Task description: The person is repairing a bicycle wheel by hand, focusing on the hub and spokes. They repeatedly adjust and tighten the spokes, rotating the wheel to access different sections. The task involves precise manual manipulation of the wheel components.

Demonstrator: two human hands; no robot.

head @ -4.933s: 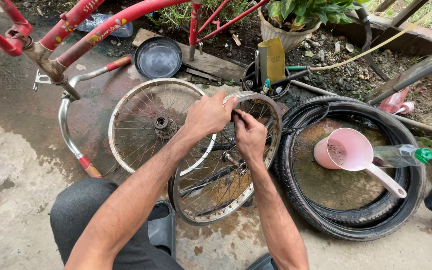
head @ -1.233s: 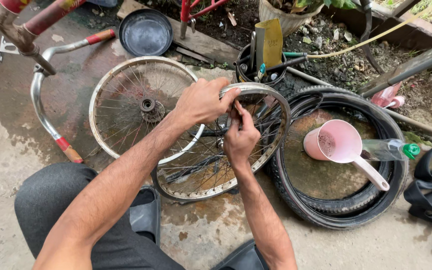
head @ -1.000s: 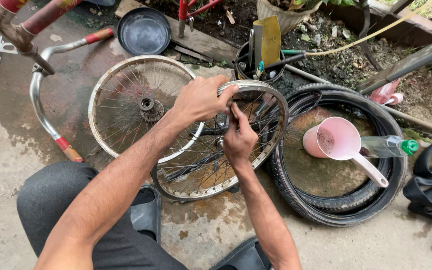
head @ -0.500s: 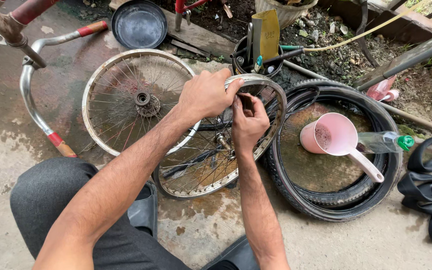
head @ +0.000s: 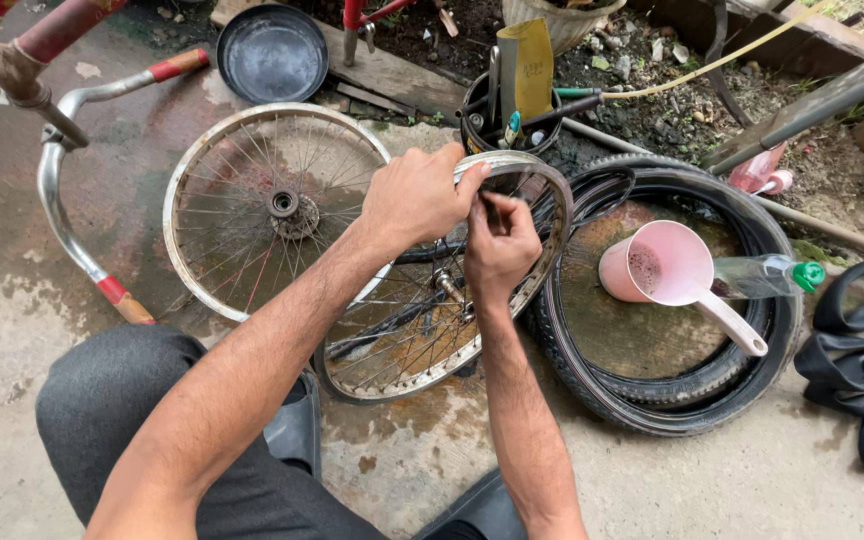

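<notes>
While the left hand [head: 417,195] clamps the top of the tilted wheel rim [head: 532,180] and the right hand [head: 497,245] pinches something small — seemingly a spoke — just below, a slip could tip the rim onto the tyre [head: 672,400] beside it.

Soft even daylight, faint shadows, sharp focus.

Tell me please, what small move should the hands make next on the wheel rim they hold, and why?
Probably keep the left hand steadying the top of the tilted wheel rim while the right hand carries on at that spot. Its fingertips pinch something small and dark just inside the rim, too small to identify, and nothing else supports the rim there.
</notes>
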